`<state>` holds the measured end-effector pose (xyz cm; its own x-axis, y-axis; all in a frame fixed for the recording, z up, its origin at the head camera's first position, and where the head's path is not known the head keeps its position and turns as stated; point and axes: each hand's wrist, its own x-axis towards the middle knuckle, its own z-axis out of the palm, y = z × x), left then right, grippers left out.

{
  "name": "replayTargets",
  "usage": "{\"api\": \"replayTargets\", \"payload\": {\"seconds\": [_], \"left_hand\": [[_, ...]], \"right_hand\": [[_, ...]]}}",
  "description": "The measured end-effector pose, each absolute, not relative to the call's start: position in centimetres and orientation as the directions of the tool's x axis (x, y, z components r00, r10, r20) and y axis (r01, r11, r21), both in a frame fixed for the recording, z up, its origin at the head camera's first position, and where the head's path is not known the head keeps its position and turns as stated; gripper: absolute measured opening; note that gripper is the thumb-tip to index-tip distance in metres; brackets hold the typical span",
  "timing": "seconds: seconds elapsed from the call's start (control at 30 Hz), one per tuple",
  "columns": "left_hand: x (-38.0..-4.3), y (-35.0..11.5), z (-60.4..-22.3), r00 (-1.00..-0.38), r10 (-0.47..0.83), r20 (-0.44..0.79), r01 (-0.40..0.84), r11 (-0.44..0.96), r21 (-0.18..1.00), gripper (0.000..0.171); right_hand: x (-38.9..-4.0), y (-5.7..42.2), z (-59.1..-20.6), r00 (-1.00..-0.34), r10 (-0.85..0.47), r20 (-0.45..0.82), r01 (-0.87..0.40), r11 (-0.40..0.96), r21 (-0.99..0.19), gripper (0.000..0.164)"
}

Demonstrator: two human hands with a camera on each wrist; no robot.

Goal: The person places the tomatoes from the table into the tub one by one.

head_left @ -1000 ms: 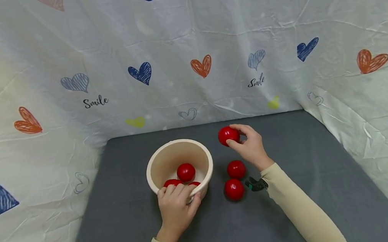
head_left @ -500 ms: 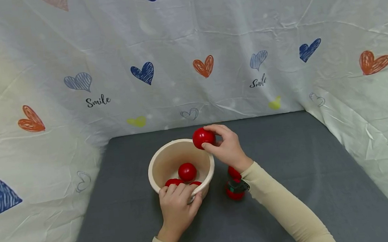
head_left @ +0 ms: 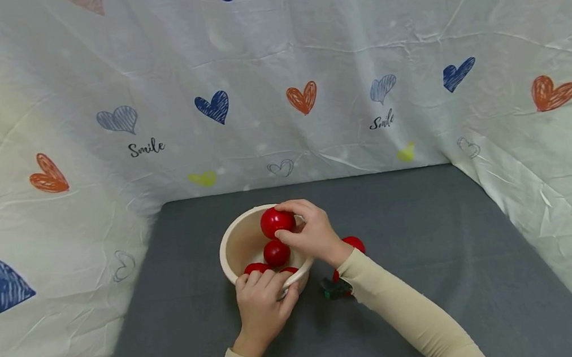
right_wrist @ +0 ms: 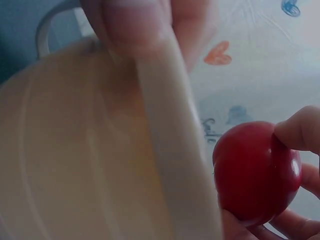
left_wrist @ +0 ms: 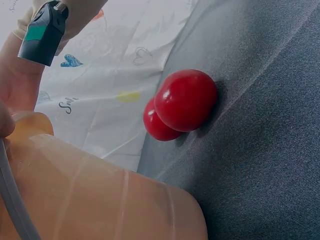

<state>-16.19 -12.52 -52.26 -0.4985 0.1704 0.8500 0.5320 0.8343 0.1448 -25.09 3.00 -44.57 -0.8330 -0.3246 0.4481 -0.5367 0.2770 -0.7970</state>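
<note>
My left hand (head_left: 261, 311) grips the near rim of a cream-coloured bucket (head_left: 227, 251), fingers over the edge and thumb outside. Inside the bucket lie several glossy red balls, one in plain sight (head_left: 276, 253), the others partly hidden behind my left fingers. Over the bucket's opening, my right hand (head_left: 316, 235) holds another red ball (head_left: 275, 222) between thumb and fingers; the right wrist view shows this held ball (right_wrist: 256, 172) just past the rim. Two more red balls (left_wrist: 186, 100) rest on the table right of the bucket, partly covered by my right forearm in the head view.
A dark grey cloth (head_left: 187, 329) covers the table. Behind and beside it hangs a white sheet (head_left: 245, 63) printed with hearts and the word "Smile". The bucket has a thin handle (right_wrist: 46, 30). Dark devices are strapped to both wrists.
My right hand has carried the red ball leftward, from beyond the bucket's right side to over its opening. The left hand keeps its grip on the rim.
</note>
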Motion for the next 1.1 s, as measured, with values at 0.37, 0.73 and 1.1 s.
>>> {"api": "replayTargets", "payload": {"seconds": [0.37, 0.73, 1.1], "left_hand": [[-16.3, -12.5, -52.4, -0.500, 0.175, 0.848, 0.529, 0.837, 0.139, 0.037], [-16.3, -12.5, -52.3, -0.489, 0.174, 0.854, 0.533, 0.835, 0.135, 0.036], [-16.4, -12.5, -52.3, -0.486, 0.177, 0.856, 0.536, 0.834, 0.132, 0.036]], "right_hand": [[-24.6, 2.0, -45.5, -0.798, -0.389, 0.460, -0.578, 0.280, -0.767, 0.043], [-24.2, 1.9, -45.8, -0.788, -0.407, 0.461, -0.594, 0.307, -0.744, 0.037], [-24.3, 1.8, -46.0, -0.792, -0.394, 0.466, -0.589, 0.292, -0.754, 0.034]]}}
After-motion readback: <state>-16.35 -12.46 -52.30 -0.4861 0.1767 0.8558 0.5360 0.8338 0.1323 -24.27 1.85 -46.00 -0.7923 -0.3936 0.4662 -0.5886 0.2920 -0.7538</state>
